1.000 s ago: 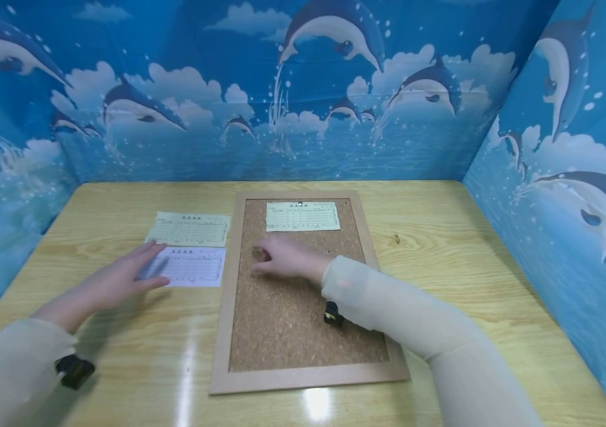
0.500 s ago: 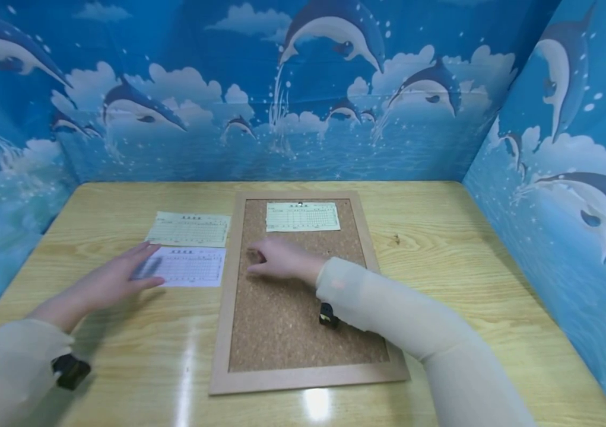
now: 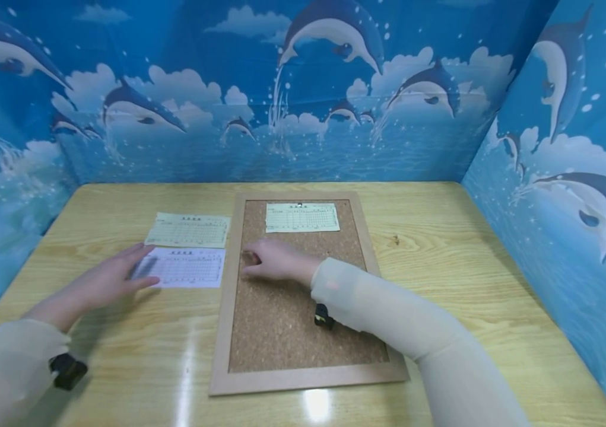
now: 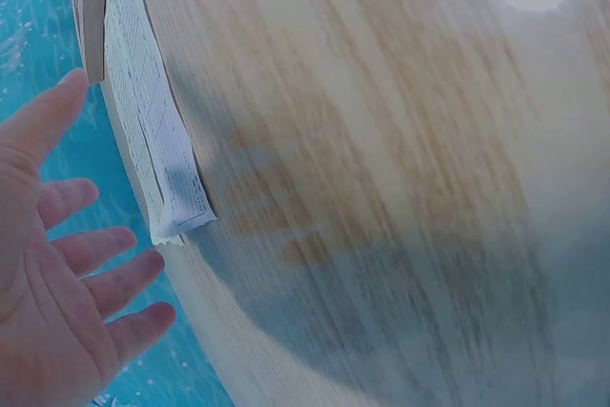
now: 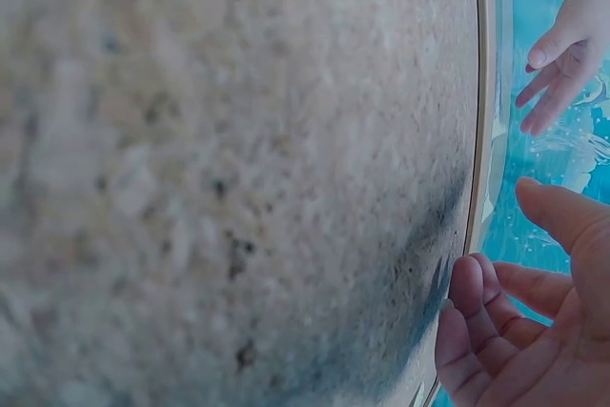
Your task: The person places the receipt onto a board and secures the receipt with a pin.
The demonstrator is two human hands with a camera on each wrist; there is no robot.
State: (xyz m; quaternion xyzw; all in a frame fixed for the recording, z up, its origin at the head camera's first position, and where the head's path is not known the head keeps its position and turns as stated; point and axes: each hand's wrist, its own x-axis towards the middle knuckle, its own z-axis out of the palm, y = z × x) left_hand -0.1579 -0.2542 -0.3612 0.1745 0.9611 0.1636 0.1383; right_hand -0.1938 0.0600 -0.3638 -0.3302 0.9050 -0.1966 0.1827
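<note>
My left hand (image 3: 97, 284), fingers spread and thumb apart, hovers at the left end of a white printed form (image 3: 190, 270). Just behind that form lies a pale green printed form (image 3: 190, 230). Over the left part of a wood-framed cork board (image 3: 292, 338) is my right hand (image 3: 281, 260), its thumb apart from the loosely bent fingers. Nothing shows between them in the right wrist view. Another pale green form (image 3: 303, 219) lies at the top of the board, with a small pin (image 3: 300, 205) at its upper edge. The left palm (image 4: 48, 302) holds nothing.
The wooden table (image 3: 473, 267) carries the board near its middle and the loose forms left of it. A small brown mark (image 3: 396, 239) shows on the tabletop right of the board. Blue dolphin-print cloth (image 3: 174, 130) stands behind and along the sides.
Both hands have drifted slightly left: the right hand toward the board's left frame, the left hand a little away from the forms. The forms and board have stayed put.
</note>
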